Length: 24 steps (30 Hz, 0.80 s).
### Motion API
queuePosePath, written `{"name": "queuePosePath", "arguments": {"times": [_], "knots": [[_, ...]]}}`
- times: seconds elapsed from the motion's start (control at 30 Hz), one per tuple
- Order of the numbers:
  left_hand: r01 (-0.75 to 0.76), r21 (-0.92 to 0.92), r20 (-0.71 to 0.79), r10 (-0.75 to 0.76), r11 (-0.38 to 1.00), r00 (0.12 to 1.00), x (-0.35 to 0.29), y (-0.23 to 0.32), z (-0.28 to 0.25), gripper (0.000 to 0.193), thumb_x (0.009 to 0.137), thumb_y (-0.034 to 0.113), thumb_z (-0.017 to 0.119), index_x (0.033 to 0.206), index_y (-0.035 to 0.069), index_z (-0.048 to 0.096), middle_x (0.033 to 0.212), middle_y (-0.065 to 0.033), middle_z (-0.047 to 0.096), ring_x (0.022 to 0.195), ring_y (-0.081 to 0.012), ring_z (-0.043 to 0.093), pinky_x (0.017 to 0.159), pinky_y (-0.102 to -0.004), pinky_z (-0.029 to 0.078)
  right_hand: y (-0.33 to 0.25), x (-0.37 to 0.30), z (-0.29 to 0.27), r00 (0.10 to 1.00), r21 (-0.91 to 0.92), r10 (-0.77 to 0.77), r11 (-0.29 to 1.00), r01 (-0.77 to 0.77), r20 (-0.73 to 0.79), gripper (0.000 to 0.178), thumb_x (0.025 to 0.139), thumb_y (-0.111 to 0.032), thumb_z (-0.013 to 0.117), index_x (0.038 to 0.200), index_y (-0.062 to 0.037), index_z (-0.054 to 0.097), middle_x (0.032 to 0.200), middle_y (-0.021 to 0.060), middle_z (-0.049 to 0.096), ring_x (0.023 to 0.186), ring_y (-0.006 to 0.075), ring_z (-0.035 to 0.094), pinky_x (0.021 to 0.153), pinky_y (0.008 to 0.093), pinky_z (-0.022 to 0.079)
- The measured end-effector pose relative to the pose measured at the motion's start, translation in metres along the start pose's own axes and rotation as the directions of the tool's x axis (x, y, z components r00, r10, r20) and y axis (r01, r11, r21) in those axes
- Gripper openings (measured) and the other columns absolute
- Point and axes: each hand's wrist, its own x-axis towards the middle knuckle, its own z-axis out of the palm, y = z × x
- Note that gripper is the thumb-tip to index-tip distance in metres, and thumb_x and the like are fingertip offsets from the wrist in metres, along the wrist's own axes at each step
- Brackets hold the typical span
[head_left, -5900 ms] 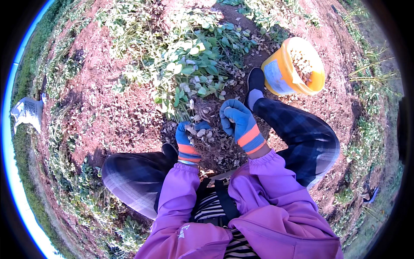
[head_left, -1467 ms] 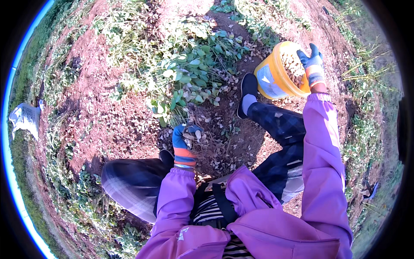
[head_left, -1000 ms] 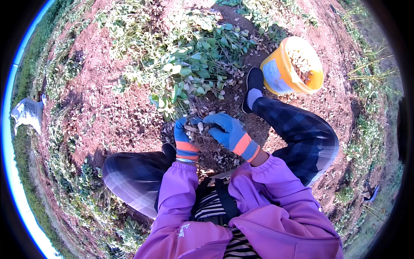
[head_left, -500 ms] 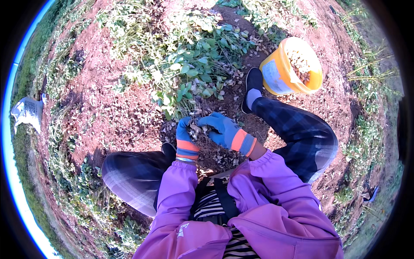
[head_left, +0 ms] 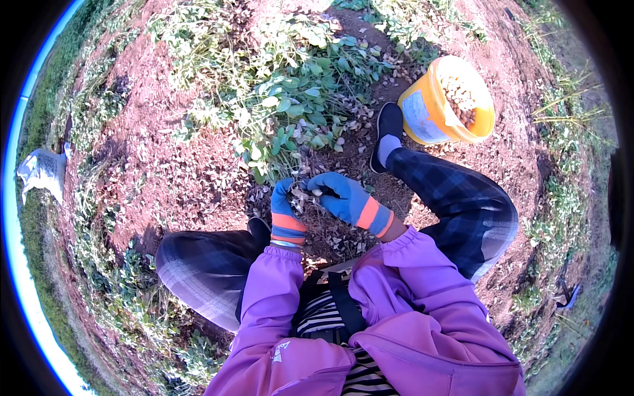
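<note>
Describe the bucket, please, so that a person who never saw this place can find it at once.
Start at the person's bent right leg and follow it up to the dark shoe. Just right of that shoe is the bucket, with a pale label on its side. It alone is bright yellow, with many pale pods inside.

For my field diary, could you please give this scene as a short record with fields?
Left hand: left hand, gloved, closed around roots
Right hand: right hand, gloved, fingers curled at the roots; grip unclear
Beyond hands: leafy green plants on reddish soil
Container: yellow bucket beside right shoe, holding peanuts
Far left: white bag
</note>
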Motion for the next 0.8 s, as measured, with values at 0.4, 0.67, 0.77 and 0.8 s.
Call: {"name": "queuePosePath", "arguments": {"times": [0.4, 0.67, 0.77, 0.8], "knots": [[-0.224, 0.295, 0.116, 0.198, 0.929, 0.973, 0.007, -0.011, -0.023, 0.016, 0.083, 0.004, 0.041, 0.079, 0.007, 0.055, 0.078, -0.0071, 0.060, 0.068, -0.0125, 0.056, 0.062, -0.0244, 0.046, 0.001, -0.001, 0.010, 0.989, -0.085, 0.038, 0.995, -0.050, -0.143, 0.019, 0.079, -0.002, 0.048, 0.096, -0.0048, 0.055, 0.073, 0.0007, 0.052, 0.063, 0.0064, 0.046, 0.057, 0.0221, 0.040], [0.076, -0.091, 0.043, -0.072, 0.993, 0.996, 0.006, -0.007, -0.011, 0.017, 0.083, 0.010, 0.041, 0.078, 0.004, 0.057, 0.077, -0.0071, 0.060, 0.069, -0.0138, 0.055, 0.066, -0.0248, 0.045, 0.010, -0.001, 0.010, 0.984, 0.191, 0.068, 0.981, -0.036, -0.166, 0.014, 0.082, -0.007, 0.048, 0.094, -0.0055, 0.055, 0.072, -0.0033, 0.048, 0.064, 0.0046, 0.042, 0.057, 0.0212, 0.038], [0.006, -0.046, 0.070, -0.002, 0.999, 0.998, 0.000, -0.008, -0.003, 0.018, 0.082, 0.013, 0.042, 0.079, 0.003, 0.057, 0.078, -0.0071, 0.060, 0.070, -0.0148, 0.055, 0.067, -0.0259, 0.045, 0.013, 0.000, 0.012, 0.976, 0.129, 0.011, 0.991, 0.018, -0.219, 0.013, 0.082, -0.007, 0.048, 0.092, -0.0053, 0.055, 0.072, -0.0025, 0.049, 0.064, 0.0051, 0.043, 0.057, 0.0215, 0.039], [-0.050, -0.006, 0.084, 0.051, 0.999, 0.995, -0.001, -0.008, -0.002, 0.019, 0.082, 0.014, 0.043, 0.079, 0.003, 0.058, 0.078, -0.0070, 0.060, 0.070, -0.0151, 0.055, 0.068, -0.0264, 0.045, 0.012, 0.000, 0.014, 0.971, 0.093, -0.011, 0.995, 0.033, -0.237, 0.012, 0.082, -0.007, 0.048, 0.092, -0.0052, 0.055, 0.072, -0.0021, 0.050, 0.064, 0.0053, 0.044, 0.057, 0.0218, 0.039]]}}
